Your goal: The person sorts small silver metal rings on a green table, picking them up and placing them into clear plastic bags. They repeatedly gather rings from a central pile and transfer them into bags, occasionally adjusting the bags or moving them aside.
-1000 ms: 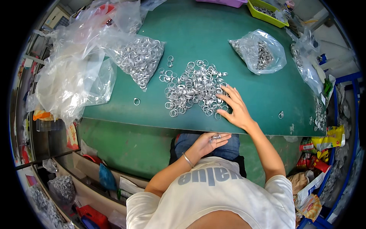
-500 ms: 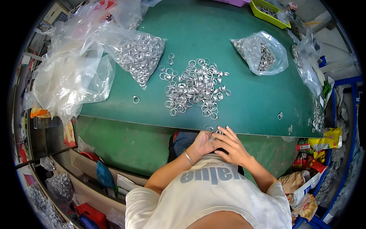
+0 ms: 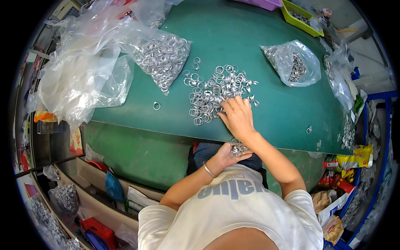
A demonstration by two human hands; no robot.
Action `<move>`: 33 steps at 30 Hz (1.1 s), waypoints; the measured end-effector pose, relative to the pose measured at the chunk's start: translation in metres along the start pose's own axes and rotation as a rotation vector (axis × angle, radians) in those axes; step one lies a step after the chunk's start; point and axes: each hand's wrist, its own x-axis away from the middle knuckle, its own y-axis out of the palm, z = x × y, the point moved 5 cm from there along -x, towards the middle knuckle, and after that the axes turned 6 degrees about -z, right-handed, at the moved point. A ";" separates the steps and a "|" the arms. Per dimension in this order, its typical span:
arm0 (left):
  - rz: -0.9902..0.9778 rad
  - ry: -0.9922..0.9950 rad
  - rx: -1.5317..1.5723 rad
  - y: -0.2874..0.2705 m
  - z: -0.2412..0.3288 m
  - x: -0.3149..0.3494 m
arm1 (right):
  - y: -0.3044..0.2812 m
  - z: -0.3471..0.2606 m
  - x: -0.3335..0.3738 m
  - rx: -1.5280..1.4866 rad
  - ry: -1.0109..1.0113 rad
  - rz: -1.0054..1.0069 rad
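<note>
A loose pile of silvery metal rings [image 3: 218, 89] lies on the green tabletop. My right hand [image 3: 238, 118] is over the pile's near right side, its fingers curled down onto the rings and its thumb toward the left. What lies under the fingertips is partly hidden. Below, at the table's front edge, my left hand [image 3: 227, 155] is cupped palm up around a small heap of the same rings [image 3: 237, 148]. A bracelet circles the left wrist. One single ring [image 3: 156, 106] lies apart, left of the pile.
A clear bag full of rings [image 3: 163, 58] lies left of the pile, beside crumpled plastic bags [image 3: 79, 79]. An open bag of rings [image 3: 296, 66] sits at right. A yellow-green tray [image 3: 302, 18] and a purple container [image 3: 264, 3] stand at the far edge. More rings [image 3: 346, 132] lie near the right corner.
My right hand has left my left hand and moved forward onto the ring pile. The rings in my left palm are now uncovered. The view has shifted slightly.
</note>
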 end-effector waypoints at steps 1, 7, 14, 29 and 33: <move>-0.041 -0.010 -0.019 -0.002 0.001 0.000 | -0.002 0.001 0.002 -0.023 -0.017 0.030; -0.083 -0.065 -0.075 -0.005 0.004 0.002 | -0.019 0.035 0.032 -1.326 0.485 0.101; -0.062 -0.028 -0.120 -0.003 0.005 0.003 | -0.043 0.029 0.071 -2.077 0.249 0.132; -0.010 0.000 -0.120 -0.003 0.007 0.002 | -0.061 0.083 0.136 -1.614 0.552 0.507; 0.002 0.021 -0.126 -0.013 0.007 0.001 | -0.119 0.134 0.174 -0.109 0.567 0.588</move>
